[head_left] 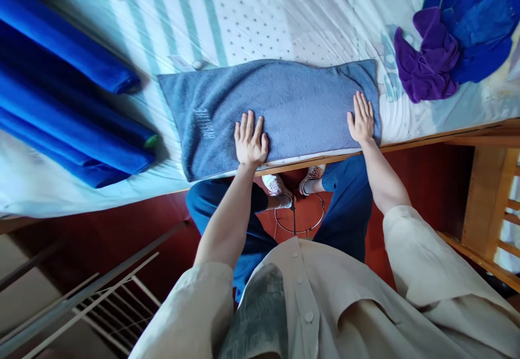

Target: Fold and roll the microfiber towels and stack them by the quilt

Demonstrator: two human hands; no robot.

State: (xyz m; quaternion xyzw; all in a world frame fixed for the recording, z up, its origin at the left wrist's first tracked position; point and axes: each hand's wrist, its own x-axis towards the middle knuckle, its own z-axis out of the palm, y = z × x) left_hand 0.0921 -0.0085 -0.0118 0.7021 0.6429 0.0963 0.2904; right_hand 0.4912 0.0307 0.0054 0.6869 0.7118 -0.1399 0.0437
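The grey-blue towel (304,111) lies spread on a patterned sheet (260,28) (pale lettering marks the towel's left part). The left hand (251,141) rests open-palmed on the towel left of its middle, fingers slightly spread, grasping nothing; the right hand (361,119) lies flat near its right end, equally unclasped. Folded blue cloth (69,99) lies left of the towel, crumpled purple cloth (430,61) right of it.

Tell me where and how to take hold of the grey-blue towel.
Probably pinch the towel by its near left corner, coming from the person's side. It lies nearly flat, but that corner sits close to the edge of the bed, and the left hand and right hand rest elsewhere on it.
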